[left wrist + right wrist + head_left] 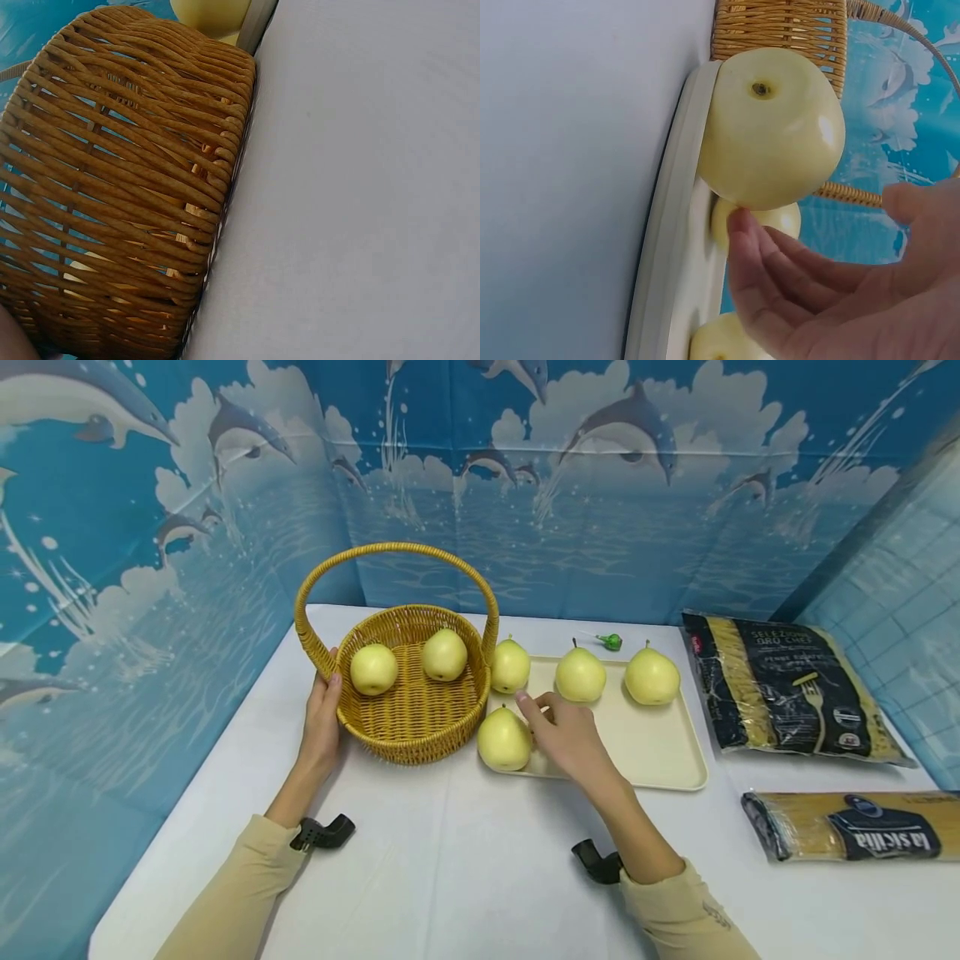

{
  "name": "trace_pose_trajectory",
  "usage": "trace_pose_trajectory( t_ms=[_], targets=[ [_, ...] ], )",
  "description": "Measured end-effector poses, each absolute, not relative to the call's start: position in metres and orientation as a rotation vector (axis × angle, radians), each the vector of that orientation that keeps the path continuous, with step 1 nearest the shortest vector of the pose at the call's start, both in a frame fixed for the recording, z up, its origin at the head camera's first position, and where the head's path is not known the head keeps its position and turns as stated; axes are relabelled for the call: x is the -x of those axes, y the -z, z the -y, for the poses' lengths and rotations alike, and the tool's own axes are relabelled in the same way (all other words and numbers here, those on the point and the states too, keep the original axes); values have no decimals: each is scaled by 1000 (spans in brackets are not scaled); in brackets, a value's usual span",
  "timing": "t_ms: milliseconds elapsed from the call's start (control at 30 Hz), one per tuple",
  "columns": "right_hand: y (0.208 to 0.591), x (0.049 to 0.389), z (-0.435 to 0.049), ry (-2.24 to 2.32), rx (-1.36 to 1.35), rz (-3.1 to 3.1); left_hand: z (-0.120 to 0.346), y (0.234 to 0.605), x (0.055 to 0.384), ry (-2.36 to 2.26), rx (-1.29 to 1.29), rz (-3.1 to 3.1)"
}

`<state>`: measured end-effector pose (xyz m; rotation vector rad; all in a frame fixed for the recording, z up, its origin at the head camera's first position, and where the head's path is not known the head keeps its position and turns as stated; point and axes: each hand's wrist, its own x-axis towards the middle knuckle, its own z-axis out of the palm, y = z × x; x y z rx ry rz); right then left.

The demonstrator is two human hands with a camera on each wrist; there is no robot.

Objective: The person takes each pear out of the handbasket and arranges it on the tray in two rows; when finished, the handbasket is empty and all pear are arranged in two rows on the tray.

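Note:
In the head view my left hand (322,722) grips the left side of a round wicker basket (412,750) at the foot of its tall handle. Two yellow-green pears (374,669) lie inside the basket. Its woven wall (127,172) fills much of the left wrist view. My right hand (566,731) is over the cream tray (660,760), with thumb and fingers apart. Beside its fingers is the front-left pear (776,135); the fingertips are at its edge, and whether they touch is unclear. Several pears (652,677) sit on the tray.
A small green object (612,642) with a thin pale stick lies behind the tray. To the right are a black pasta bag (795,689) and a long spaghetti pack (855,828). A dolphin-print curtain (480,510) hangs behind the white table (435,877).

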<state>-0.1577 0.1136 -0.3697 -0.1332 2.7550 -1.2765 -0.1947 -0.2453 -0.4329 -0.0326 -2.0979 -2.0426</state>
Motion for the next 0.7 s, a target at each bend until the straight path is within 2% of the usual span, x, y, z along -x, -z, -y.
trace_pose_trajectory(
  t_ms=[300,700],
  targets=[
    [367,164,-107,1530,179,-2699,244,434,196,2071,49,2076],
    [353,170,-55,1824,276,-2603,244,434,194,2080,37,2060]
  ],
)
